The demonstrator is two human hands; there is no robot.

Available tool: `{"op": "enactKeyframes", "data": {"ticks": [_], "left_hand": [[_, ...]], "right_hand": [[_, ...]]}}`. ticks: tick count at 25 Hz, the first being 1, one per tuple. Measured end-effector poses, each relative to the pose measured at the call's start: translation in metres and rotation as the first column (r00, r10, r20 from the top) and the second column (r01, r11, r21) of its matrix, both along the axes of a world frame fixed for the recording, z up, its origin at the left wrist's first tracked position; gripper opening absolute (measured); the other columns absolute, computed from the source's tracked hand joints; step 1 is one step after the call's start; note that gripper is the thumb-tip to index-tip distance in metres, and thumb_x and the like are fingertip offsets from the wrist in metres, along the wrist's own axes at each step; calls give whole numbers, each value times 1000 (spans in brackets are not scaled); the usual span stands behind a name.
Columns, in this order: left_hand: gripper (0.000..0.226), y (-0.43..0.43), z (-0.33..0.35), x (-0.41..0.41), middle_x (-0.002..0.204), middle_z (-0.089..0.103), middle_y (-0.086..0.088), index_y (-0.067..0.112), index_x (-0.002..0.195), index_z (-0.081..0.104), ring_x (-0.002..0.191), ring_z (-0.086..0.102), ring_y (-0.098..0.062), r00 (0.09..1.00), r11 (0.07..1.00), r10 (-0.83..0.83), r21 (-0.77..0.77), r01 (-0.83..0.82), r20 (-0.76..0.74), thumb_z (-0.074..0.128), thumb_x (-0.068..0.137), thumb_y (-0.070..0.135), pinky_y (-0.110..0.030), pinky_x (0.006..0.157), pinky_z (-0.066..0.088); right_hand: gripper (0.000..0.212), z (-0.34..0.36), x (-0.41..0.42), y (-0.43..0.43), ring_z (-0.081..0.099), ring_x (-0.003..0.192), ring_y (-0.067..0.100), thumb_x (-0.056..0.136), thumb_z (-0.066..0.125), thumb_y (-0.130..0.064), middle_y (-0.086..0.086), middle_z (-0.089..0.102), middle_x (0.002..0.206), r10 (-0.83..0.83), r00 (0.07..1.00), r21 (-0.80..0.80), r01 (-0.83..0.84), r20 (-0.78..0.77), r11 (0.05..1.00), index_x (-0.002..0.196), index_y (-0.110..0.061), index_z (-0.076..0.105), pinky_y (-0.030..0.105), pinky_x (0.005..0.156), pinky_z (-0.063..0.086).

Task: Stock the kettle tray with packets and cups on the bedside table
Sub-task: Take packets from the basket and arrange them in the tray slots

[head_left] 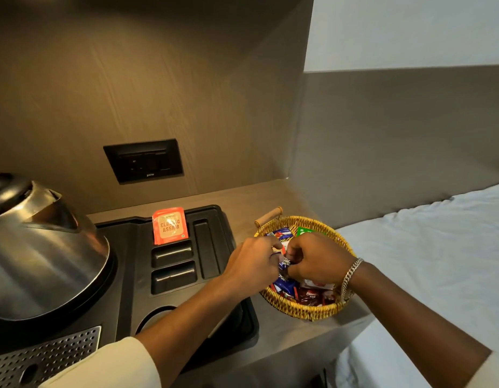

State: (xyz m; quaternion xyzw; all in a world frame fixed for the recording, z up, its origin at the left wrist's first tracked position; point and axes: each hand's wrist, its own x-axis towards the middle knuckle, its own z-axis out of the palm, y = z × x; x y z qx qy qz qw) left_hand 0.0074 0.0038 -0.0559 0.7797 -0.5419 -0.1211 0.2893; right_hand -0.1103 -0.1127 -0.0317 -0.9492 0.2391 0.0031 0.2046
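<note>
Both hands are held together over a woven basket near the tabletop's front edge, the left hand and right hand pinching one blue packet between them. Just left lies the black kettle tray, its slots open, one orange tea packet propped at the back. A steel kettle is seen far left, a bed right.

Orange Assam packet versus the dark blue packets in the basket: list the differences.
The orange Assam packet stands alone, leaning in a tray slot; the dark blue packets lie jumbled in the wicker basket. The orange one is untouched; both hands are handling the blue ones. Both are small sealed sachets.
</note>
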Motion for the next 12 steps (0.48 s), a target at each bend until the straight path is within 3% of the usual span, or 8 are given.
{"op": "enactKeyframes", "data": {"ticks": [2,4,7,8,10,12], "left_hand": [[19,4,5,0,71,65,3,15,107,65,56,57,-8,983,995,35,-89,-52,-179,61,89,20,-25,48,44],[16,9,14,4,68,65,1,13,101,67,54,59,-4,927,984,60,-137,-118,-370,68,86,18,-20,49,47],[12,26,22,14,80,69,-17,8,94,68,59,65,-14,785,970,48,-160,-186,-617,70,82,8,-23,51,51],[12,33,23,16,83,69,-22,7,93,68,60,65,-16,749,961,27,-188,-200,-662,70,82,5,-24,52,52],[15,50,22,20,84,69,-24,5,93,68,64,66,-22,683,940,-20,-246,-235,-730,71,79,2,-28,57,55],[17,65,20,24,82,70,-22,5,93,68,67,67,-25,601,919,-56,-276,-281,-798,73,77,4,-30,60,56]], "right_hand": [[15,3,-2,6,60,65,12,72,75,-30,-2,67,69,36,989,14,-39,144,999,76,-19,67,29,55,49],[14,7,-3,10,63,67,13,75,77,-26,-3,69,73,47,963,77,-70,266,995,78,-20,65,28,55,52],[23,11,-2,15,70,76,12,70,85,-18,0,73,81,-59,947,346,-57,317,937,85,-18,68,21,60,57],[24,13,-1,17,72,77,13,69,86,-15,5,75,83,-117,942,499,-59,316,865,87,-15,70,20,61,58],[25,16,2,21,76,79,23,70,83,-7,16,77,88,-230,928,776,-92,294,623,92,-6,71,26,64,61],[32,16,8,26,75,86,33,66,83,-2,21,76,92,-292,917,876,-110,272,469,95,-4,70,34,68,63]]}}
